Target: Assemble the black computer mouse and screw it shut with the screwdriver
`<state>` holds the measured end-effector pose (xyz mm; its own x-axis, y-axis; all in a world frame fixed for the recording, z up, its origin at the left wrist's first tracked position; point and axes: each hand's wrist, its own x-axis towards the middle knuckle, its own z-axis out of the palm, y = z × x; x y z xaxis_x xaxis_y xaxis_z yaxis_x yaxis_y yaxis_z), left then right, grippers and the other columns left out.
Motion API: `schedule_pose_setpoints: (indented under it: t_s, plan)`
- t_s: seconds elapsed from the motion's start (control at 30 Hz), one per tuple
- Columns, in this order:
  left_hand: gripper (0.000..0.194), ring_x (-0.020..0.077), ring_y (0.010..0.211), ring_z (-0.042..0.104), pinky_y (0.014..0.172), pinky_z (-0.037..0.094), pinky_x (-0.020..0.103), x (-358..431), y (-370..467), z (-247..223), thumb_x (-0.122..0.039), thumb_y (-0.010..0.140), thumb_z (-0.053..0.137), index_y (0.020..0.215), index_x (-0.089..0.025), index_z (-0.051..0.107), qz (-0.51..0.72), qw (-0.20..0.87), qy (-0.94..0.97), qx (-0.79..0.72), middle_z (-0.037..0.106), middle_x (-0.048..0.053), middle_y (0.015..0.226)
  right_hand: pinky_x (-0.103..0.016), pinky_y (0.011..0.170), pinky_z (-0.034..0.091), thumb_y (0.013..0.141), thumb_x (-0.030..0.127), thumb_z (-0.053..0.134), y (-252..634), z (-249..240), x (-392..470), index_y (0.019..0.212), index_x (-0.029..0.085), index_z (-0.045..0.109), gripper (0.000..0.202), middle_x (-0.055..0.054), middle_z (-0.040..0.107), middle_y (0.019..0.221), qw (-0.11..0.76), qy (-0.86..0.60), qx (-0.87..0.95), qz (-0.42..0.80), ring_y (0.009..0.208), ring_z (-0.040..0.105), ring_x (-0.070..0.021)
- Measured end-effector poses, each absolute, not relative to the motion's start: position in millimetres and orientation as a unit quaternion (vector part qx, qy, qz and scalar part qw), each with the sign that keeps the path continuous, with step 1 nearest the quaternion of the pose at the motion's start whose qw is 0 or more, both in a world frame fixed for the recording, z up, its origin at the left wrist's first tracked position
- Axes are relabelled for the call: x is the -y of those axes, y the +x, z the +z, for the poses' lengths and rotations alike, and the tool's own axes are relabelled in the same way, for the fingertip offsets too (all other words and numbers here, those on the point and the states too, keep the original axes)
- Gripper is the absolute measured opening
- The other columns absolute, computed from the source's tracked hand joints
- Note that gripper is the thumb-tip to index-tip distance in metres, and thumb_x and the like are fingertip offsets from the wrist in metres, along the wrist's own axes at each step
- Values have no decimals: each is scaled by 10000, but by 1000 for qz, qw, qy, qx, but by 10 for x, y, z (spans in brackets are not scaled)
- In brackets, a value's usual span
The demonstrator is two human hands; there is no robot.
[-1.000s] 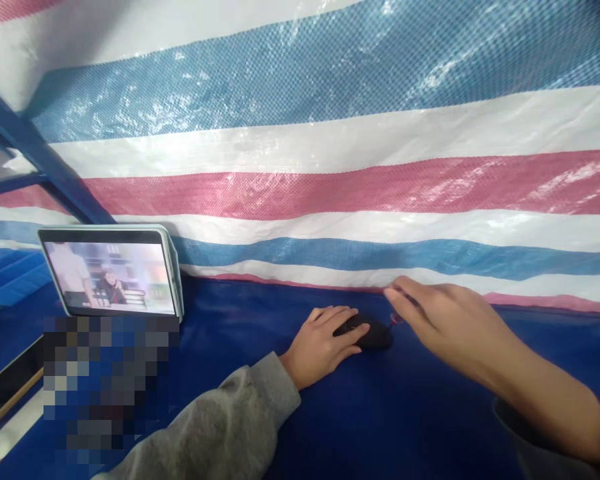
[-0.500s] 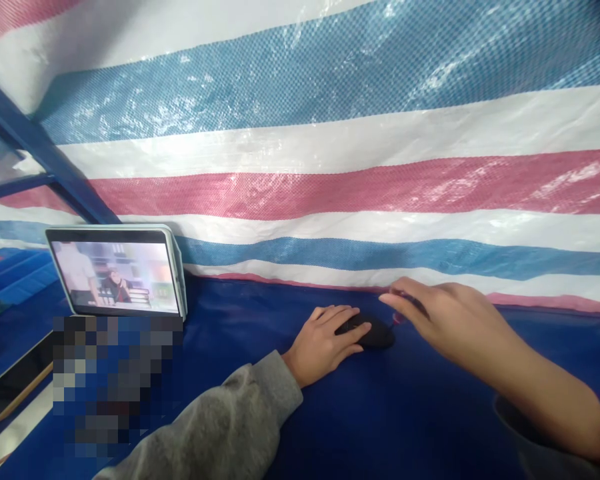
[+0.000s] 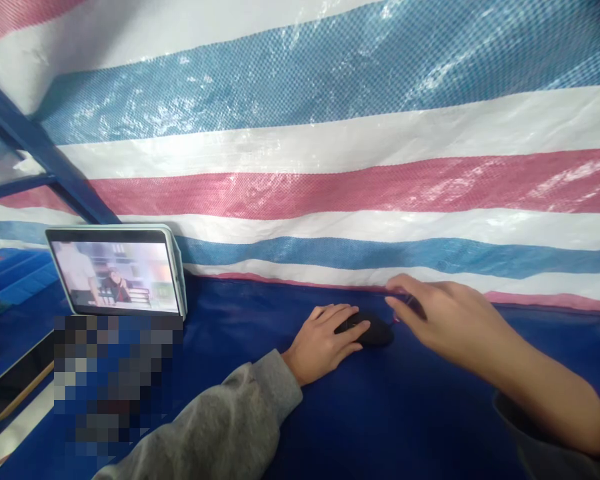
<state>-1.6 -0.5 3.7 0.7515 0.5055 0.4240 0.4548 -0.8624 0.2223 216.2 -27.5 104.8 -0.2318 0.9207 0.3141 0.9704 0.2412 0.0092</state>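
You're at a makeshift work corner, probably in a workshop.
Striped woven plastic sheeting (image 3: 300,193) makes the wall facing you, behind your blue-topped table (image 3: 380,413); blue frame bars (image 3: 45,153) slant at your left, above blue trays (image 3: 25,275), though you can't rule out a stall from this view.

The striped sheet (image 3: 300,193) looks like woven plastic, quite glossy — the black mouse (image 3: 377,330) seems matt plastic, the blue tabletop (image 3: 395,400) smooth, the grey sleeve (image 3: 225,417) soft cloth.

The rounded black mouse (image 3: 379,331) (partly covered) lies flat.
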Motion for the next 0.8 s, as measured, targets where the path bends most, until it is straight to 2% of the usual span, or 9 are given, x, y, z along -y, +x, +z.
schedule_pose_setpoints:
  t_s: [0.13,0.23,0.33,0.43,0.53,0.6,0.7,0.8]
  plan:
    - [485,266,1334,404,1032,398,434,20,-18,55,-304,952,536,1415,-256,400,224,85,932,-272,419,115,1445,-324,555,451,867,519,496,2209,1145,304,921,267,701,329,-6,716,649,164,-630,758,-46,572,666,-229]
    - [565,267,1286,441,1011,412,434,18,-25,56,-226,894,604,1416,-276,393,222,114,925,-286,438,111,1385,-300,551,483,870,549,495,2280,1220,374,904,285,721,349,7,742,741,192,-615,763,45,608,679,-199]
    - [582,252,1193,510,956,450,414,4,-38,56,-159,877,595,1406,-308,404,227,148,913,-305,477,88,1311,-280,641,528,890,470,516,2348,1143,461,975,309,737,285,12,756,933,172,-543,814,117,792,707,-200]
    - [548,236,1151,546,966,451,401,-18,-55,61,-137,888,575,1384,-314,425,249,197,892,-323,506,62,1302,-305,739,539,876,354,559,2372,900,538,1026,322,731,231,3,746,1005,122,-471,859,159,878,702,-216]
    - [461,205,1135,570,1004,439,354,-46,-67,63,-145,897,574,1323,-286,467,296,275,850,-338,568,29,1264,-342,811,524,877,230,534,2320,637,598,1058,307,703,259,-5,733,1014,90,-472,860,173,915,686,-215]
    - [411,194,1106,591,998,442,332,-63,-70,64,-181,902,586,1288,-278,481,315,314,824,-350,606,9,1225,-358,770,521,871,194,521,2239,521,629,1009,281,690,235,-21,723,999,60,-479,859,171,915,671,-231]
    - [324,206,1065,598,984,435,359,-76,-70,74,-252,920,575,1237,-278,511,307,316,813,-380,626,-1,1194,-370,744,503,830,111,518,2087,458,665,893,239,655,198,-33,706,899,21,-483,861,159,885,643,-240]
    - [277,215,1082,565,997,406,381,-79,-68,86,-300,939,549,1216,-282,533,298,289,822,-390,615,5,1188,-345,713,492,798,87,541,1972,471,688,836,219,625,161,-32,686,851,28,-471,868,156,828,625,-218]
